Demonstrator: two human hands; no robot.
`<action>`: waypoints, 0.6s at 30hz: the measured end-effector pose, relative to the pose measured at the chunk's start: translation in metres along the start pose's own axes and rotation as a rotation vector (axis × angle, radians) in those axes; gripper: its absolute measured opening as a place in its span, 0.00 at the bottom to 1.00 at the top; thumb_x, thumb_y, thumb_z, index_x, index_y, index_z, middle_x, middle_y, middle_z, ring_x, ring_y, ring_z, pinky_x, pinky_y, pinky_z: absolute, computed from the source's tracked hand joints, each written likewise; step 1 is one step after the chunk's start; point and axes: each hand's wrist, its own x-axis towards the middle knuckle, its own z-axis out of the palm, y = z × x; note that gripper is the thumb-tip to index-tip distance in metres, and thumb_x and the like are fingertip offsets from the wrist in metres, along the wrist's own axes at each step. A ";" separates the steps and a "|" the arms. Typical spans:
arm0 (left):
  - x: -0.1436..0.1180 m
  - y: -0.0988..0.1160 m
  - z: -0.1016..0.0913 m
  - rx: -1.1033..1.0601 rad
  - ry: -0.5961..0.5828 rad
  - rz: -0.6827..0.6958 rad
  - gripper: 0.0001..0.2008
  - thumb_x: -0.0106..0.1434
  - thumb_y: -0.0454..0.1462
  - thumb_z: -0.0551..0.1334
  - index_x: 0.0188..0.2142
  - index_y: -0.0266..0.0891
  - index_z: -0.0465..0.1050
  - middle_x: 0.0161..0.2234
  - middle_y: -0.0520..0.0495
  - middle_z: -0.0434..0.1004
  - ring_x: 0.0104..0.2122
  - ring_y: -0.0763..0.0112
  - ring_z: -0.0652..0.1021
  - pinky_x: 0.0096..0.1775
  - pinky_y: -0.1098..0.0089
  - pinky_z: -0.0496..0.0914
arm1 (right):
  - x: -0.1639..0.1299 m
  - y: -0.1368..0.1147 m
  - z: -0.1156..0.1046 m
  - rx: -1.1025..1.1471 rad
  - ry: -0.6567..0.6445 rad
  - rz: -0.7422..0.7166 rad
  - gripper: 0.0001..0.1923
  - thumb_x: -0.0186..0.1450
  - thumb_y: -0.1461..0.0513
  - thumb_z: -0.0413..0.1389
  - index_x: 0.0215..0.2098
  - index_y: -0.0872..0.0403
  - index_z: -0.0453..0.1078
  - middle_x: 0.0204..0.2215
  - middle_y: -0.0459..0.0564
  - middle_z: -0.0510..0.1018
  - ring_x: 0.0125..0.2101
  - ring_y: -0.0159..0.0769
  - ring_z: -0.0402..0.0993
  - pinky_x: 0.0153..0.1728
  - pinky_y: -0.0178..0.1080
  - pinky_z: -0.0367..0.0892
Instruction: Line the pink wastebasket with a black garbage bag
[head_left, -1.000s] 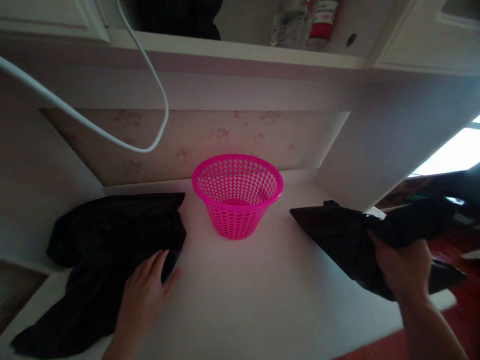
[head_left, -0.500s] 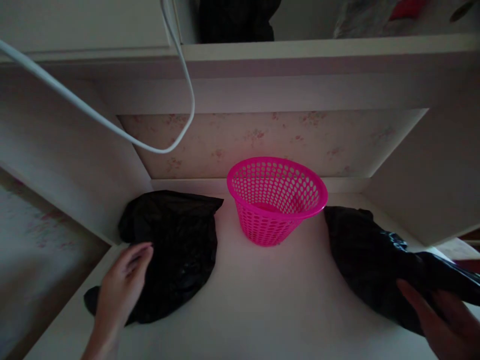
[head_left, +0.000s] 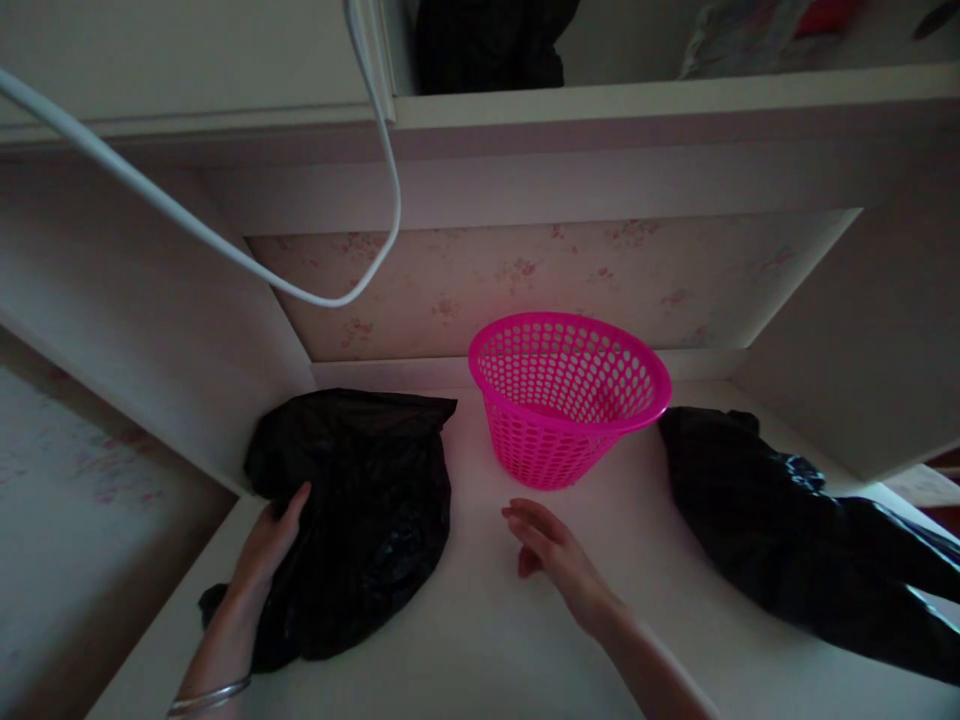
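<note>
A black plastic bag (head_left: 360,530) lies crumpled on the white surface at the left. My left hand (head_left: 274,540) has hold of its left edge, thumb showing and the other fingers hidden by the plastic. A silvery bangle (head_left: 208,697) circles that wrist. My right hand (head_left: 551,555) is over the surface in the middle, holding nothing, with its fingers slightly curled and the thumb apart. Just beyond it stands a pink perforated basket (head_left: 540,455). At the right, another black plastic bag (head_left: 757,530) lies with its end trailing off to the frame's edge, untouched.
A white cable (head_left: 247,262) loops down at upper left in front of the cabinet. Above is a shelf edge (head_left: 637,107), with a dark bag (head_left: 491,45) and other items behind it. White side panels (head_left: 862,370) flank the surface; floral wallpaper (head_left: 465,285) shows at the back.
My right hand has left the right-hand bag and come over to the middle. My left hand has moved onto the left bag and taken hold of its edge. The view has shifted slightly.
</note>
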 end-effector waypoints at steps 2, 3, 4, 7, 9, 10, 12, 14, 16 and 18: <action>-0.009 -0.005 0.004 -0.054 -0.077 -0.058 0.26 0.59 0.54 0.69 0.47 0.36 0.80 0.51 0.29 0.84 0.62 0.34 0.76 0.66 0.44 0.64 | 0.028 -0.011 0.024 -0.012 -0.124 0.083 0.40 0.62 0.43 0.64 0.64 0.57 0.66 0.38 0.52 0.81 0.21 0.30 0.68 0.28 0.39 0.72; -0.015 -0.006 0.007 -0.089 -0.118 -0.078 0.28 0.60 0.54 0.69 0.51 0.36 0.79 0.53 0.30 0.83 0.62 0.36 0.76 0.66 0.44 0.65 | 0.040 -0.015 0.036 -0.017 -0.185 0.109 0.39 0.64 0.44 0.64 0.64 0.57 0.66 0.32 0.48 0.79 0.21 0.30 0.67 0.27 0.38 0.70; -0.023 -0.007 0.011 -0.129 -0.156 -0.092 0.30 0.60 0.54 0.69 0.56 0.37 0.77 0.55 0.30 0.82 0.61 0.38 0.78 0.65 0.45 0.67 | 0.050 -0.018 0.046 -0.023 -0.238 0.126 0.37 0.64 0.46 0.64 0.63 0.58 0.67 0.28 0.45 0.76 0.20 0.29 0.65 0.25 0.36 0.67; -0.053 -0.002 0.031 -0.254 -0.235 -0.076 0.43 0.60 0.52 0.71 0.71 0.44 0.62 0.61 0.35 0.79 0.62 0.45 0.78 0.63 0.50 0.71 | 0.064 -0.026 0.075 -0.039 -0.378 0.164 0.30 0.64 0.48 0.67 0.55 0.59 0.72 0.24 0.42 0.72 0.18 0.27 0.58 0.20 0.33 0.57; -0.081 0.002 0.048 -0.325 -0.261 -0.024 0.53 0.58 0.52 0.73 0.76 0.48 0.50 0.66 0.38 0.74 0.67 0.49 0.73 0.66 0.55 0.68 | 0.057 -0.031 0.088 -0.051 -0.469 0.186 0.30 0.60 0.49 0.70 0.53 0.59 0.75 0.26 0.43 0.75 0.20 0.26 0.60 0.21 0.32 0.55; -0.096 0.003 0.055 -0.350 -0.278 -0.009 0.55 0.58 0.55 0.73 0.76 0.51 0.47 0.68 0.40 0.72 0.67 0.48 0.72 0.66 0.53 0.69 | 0.050 -0.034 0.093 -0.056 -0.518 0.190 0.31 0.57 0.51 0.73 0.53 0.58 0.76 0.29 0.44 0.77 0.22 0.27 0.63 0.22 0.32 0.57; -0.125 0.002 0.064 -0.409 -0.276 0.031 0.54 0.57 0.61 0.70 0.76 0.55 0.49 0.71 0.45 0.68 0.70 0.45 0.68 0.69 0.51 0.64 | 0.029 -0.043 0.097 -0.054 -0.619 0.178 0.32 0.50 0.55 0.77 0.51 0.54 0.79 0.36 0.45 0.81 0.29 0.29 0.71 0.27 0.31 0.65; -0.147 -0.004 0.061 -0.422 -0.251 0.067 0.51 0.58 0.64 0.67 0.75 0.57 0.53 0.73 0.51 0.65 0.73 0.44 0.62 0.72 0.51 0.57 | 0.006 -0.059 0.095 -0.109 -0.680 0.109 0.30 0.45 0.59 0.79 0.46 0.53 0.82 0.39 0.44 0.82 0.35 0.32 0.75 0.36 0.31 0.70; -0.157 -0.009 0.046 -0.377 -0.232 0.091 0.50 0.55 0.65 0.68 0.73 0.60 0.59 0.69 0.53 0.71 0.74 0.41 0.59 0.73 0.48 0.55 | -0.016 -0.084 0.086 -0.296 -0.673 -0.083 0.23 0.48 0.58 0.78 0.41 0.54 0.82 0.38 0.44 0.83 0.39 0.36 0.76 0.41 0.33 0.73; -0.155 -0.005 0.024 -0.343 -0.254 0.131 0.47 0.49 0.63 0.72 0.68 0.65 0.67 0.64 0.55 0.78 0.74 0.38 0.58 0.72 0.43 0.57 | -0.036 -0.116 0.073 -0.394 -0.673 -0.373 0.15 0.59 0.58 0.73 0.42 0.55 0.81 0.40 0.45 0.83 0.43 0.38 0.78 0.46 0.35 0.74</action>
